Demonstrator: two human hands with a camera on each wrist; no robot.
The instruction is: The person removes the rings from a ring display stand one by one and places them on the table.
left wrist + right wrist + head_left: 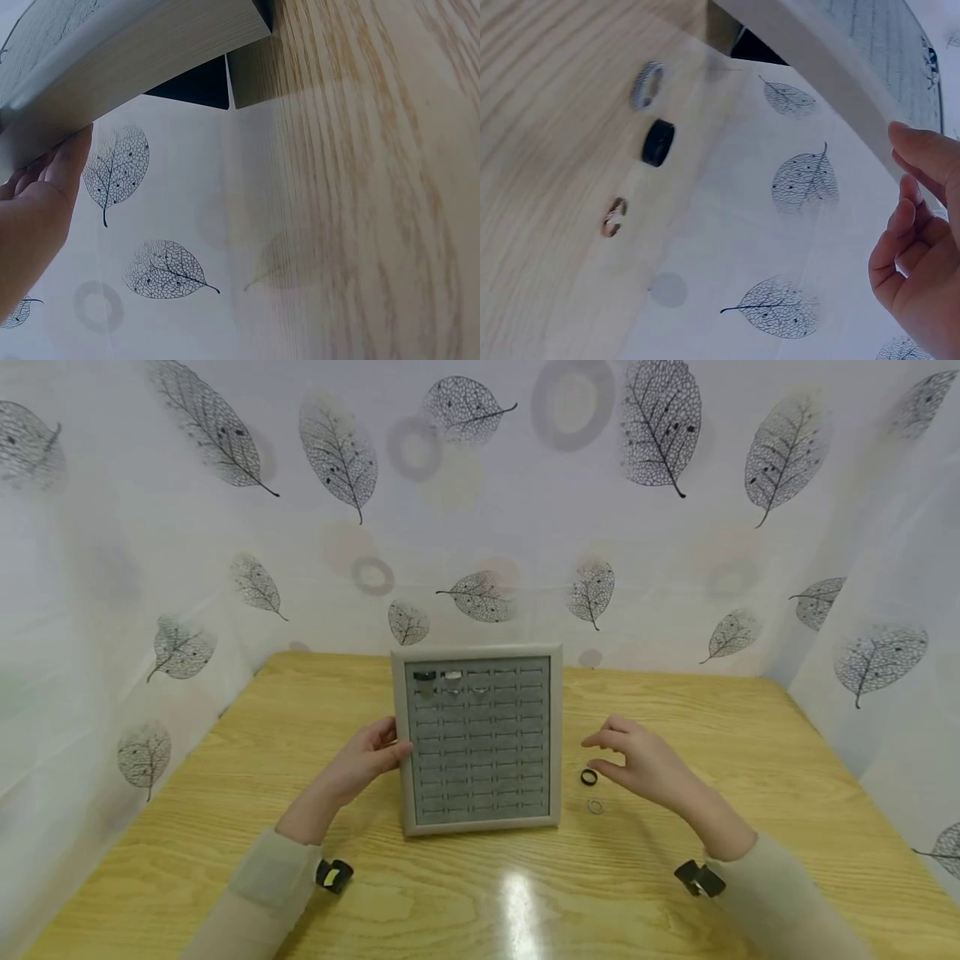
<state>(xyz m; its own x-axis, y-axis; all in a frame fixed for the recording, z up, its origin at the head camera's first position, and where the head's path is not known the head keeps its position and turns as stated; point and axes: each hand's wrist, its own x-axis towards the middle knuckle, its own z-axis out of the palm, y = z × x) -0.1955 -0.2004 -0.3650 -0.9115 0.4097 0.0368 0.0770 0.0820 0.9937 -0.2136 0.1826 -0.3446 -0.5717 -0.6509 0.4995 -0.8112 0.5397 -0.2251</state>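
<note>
A ring display board [480, 752] with grey slotted padding and a pale frame stands upright on the table. My left hand [358, 766] grips its left edge, thumb at the front. Several rings sit in its top rows, among them a black ring [424, 676] and a silver ring [452, 675]. Right of the board my right hand [643, 762] hovers, thumb and fingers apart, with nothing visible between them. Loose on the table below it lie a black ring [657, 142], a patterned silver ring [638, 88] and a rose-gold ring [609, 227], the last hidden in the head view.
The wooden table [225, 860] reaches back to a white curtain [510, 535] printed with dark leaves, which also hangs at both sides. A dark support [199, 84] shows behind the board. Black straps [333, 877] are on both wrists.
</note>
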